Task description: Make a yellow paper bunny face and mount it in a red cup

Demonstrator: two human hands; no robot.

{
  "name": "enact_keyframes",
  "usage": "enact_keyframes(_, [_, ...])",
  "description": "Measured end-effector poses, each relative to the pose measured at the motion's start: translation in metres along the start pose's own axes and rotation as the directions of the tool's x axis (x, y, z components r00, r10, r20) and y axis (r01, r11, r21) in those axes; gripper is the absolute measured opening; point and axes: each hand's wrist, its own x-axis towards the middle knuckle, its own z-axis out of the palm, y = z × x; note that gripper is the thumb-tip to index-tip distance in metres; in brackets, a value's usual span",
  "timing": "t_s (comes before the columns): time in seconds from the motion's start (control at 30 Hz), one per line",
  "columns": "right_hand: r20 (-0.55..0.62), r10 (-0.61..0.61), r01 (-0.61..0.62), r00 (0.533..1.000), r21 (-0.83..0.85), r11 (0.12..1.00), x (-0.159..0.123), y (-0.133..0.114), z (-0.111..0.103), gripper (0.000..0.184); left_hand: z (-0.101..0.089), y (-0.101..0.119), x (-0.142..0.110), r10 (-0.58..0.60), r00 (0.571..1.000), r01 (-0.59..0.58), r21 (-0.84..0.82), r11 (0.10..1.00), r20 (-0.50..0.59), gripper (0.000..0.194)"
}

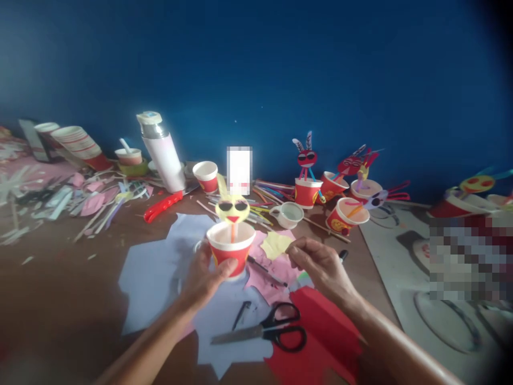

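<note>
My left hand [208,280] is wrapped round a red paper cup [228,256] with a white rim, held upright. Out of the cup rises a yellow paper face [232,209] with dark eyes, a red mouth and an orange stem. The fingers of my right hand [318,262] are pinched at the right edge of a jagged piece of yellow paper [276,245]. Beneath that lies pink paper [264,278] with a dark pen [268,271] across it. Nearer to me, black-handled scissors [264,329] rest partly open on pale blue paper [156,280].
Red paper [316,331] lies at the front right. Behind stand a white thermos [164,158], a small glass cup [289,215] and several decorated cups, one with a red face [307,158]. A red-handled knife [163,206] and paper strips [94,200] lie on the left.
</note>
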Motion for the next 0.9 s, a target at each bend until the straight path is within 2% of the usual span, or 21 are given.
enact_keyframes(0.1, [0.054,-0.037,0.043,0.998,-0.122,0.992,-0.006,0.009,-0.005,0.023,-0.012,0.006,0.001,0.056,0.991,-0.070,-0.104,0.992,-0.124,0.062])
enact_keyframes(0.17, [0.116,-0.081,0.105,0.990,-0.218,0.970,-0.010,0.018,-0.006,0.019,-0.018,0.009,-0.002,0.038,0.989,-0.058,-0.134,0.989,-0.145,0.063])
enact_keyframes(0.33, [0.212,-0.194,0.270,0.958,-0.439,0.857,-0.017,0.039,0.002,0.019,-0.028,0.011,-0.011,-0.068,0.985,0.049,-0.118,0.992,-0.159,0.056])
enact_keyframes(0.5, [0.229,-0.228,0.321,0.946,-0.567,0.759,-0.022,0.042,0.014,0.020,-0.034,0.000,-0.010,-0.108,0.983,0.086,-0.147,0.985,-0.147,0.047])
enact_keyframes(0.7, [0.213,-0.221,0.307,0.952,-0.648,0.698,-0.020,0.044,0.033,0.010,-0.026,-0.004,-0.005,-0.159,0.985,0.147,-0.160,0.976,-0.067,0.041])
enact_keyframes(0.8, [0.218,-0.232,0.318,0.948,-0.640,0.700,-0.020,0.043,0.034,0.009,-0.024,-0.007,-0.004,-0.161,0.986,0.153,-0.151,0.977,-0.045,0.042])
enact_keyframes(0.9, [0.258,-0.264,0.368,0.929,-0.590,0.719,-0.026,0.039,0.029,0.011,-0.024,-0.012,-0.003,-0.175,0.982,0.161,-0.164,0.973,-0.074,0.044])
